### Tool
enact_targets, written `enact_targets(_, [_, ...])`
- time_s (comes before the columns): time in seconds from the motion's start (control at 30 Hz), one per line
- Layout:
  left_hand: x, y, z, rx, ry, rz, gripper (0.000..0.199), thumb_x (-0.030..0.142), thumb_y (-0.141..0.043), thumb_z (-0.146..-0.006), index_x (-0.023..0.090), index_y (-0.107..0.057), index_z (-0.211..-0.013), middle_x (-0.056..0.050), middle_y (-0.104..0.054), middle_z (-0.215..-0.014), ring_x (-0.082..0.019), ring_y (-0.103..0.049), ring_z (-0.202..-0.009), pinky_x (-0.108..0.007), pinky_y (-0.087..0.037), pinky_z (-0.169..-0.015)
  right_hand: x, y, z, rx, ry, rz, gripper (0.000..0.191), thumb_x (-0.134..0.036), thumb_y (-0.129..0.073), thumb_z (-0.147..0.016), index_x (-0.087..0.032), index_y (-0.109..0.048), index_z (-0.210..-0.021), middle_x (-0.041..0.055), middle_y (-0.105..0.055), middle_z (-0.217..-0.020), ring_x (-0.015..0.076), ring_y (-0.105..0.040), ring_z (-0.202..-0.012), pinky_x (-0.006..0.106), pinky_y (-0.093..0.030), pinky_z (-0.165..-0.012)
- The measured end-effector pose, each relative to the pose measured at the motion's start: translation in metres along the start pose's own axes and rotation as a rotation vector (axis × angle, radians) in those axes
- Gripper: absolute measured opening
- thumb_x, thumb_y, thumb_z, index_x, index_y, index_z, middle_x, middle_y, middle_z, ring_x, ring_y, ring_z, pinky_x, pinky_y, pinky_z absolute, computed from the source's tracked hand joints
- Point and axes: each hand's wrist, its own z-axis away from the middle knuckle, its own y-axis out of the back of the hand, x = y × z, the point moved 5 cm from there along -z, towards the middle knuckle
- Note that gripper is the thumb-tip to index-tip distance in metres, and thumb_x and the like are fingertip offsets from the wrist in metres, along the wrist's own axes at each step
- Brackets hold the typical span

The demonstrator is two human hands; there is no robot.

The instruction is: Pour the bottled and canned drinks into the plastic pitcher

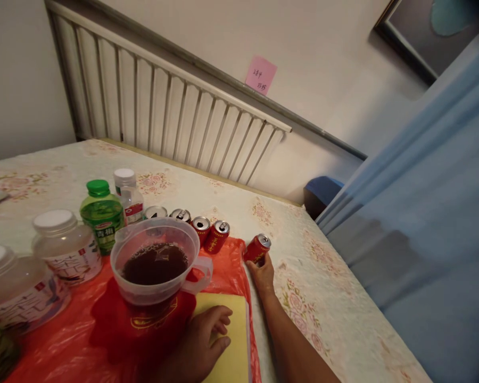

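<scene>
My right hand (261, 274) is wrapped round a red drink can (257, 249), just past the right edge of the red plastic sheet (227, 274). Over a yellow sheet (227, 356) near the front, my left hand (205, 338) holds nothing, its fingers loosely bent and the thumb apart. Beside it a clear plastic measuring jug (155, 290) with dark liquid stands on a red mat (159, 322), handle to the right. Behind the jug is a row of several cans, among them a red can (216, 238) and another red can (200, 227); the jug partly hides the others.
On the left stand a green-capped bottle (101, 218), a small white-capped bottle (128, 197), a clear jar (66, 247) and a larger jar (19, 298). A radiator (171, 111) runs behind the flowered tablecloth (291, 229). A blue curtain (419, 202) hangs at right.
</scene>
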Motion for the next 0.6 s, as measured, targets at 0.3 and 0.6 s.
enact_targets(0.3, [-0.0047,-0.0001,0.0018,0.011,-0.001,0.004,0.040,0.016,-0.052,-0.075,0.018,-0.057,-0.114,-0.008,-0.065,-0.105,-0.020,-0.060,-0.095,-0.034,-0.047,-0.091,-0.0029,0.0005,0.0011,-0.007,-0.009,-0.011,0.049,-0.032,-0.071,-0.059,-0.017,-0.062,-0.104,0.0054,-0.072,-0.092,0.0242,-0.065,-0.082,0.033,-0.050,-0.074])
enact_targets(0.6, [-0.0030,-0.0004,0.0021,0.012,0.011,0.024,0.040,0.016,-0.052,-0.074,0.017,-0.057,-0.114,-0.008,-0.064,-0.105,-0.019,-0.060,-0.094,-0.032,-0.047,-0.090,-0.0053,0.0012,0.0019,-0.002,-0.014,-0.018,0.051,-0.031,-0.071,-0.059,-0.017,-0.061,-0.107,0.0064,-0.073,-0.095,0.0244,-0.066,-0.083,0.033,-0.051,-0.073])
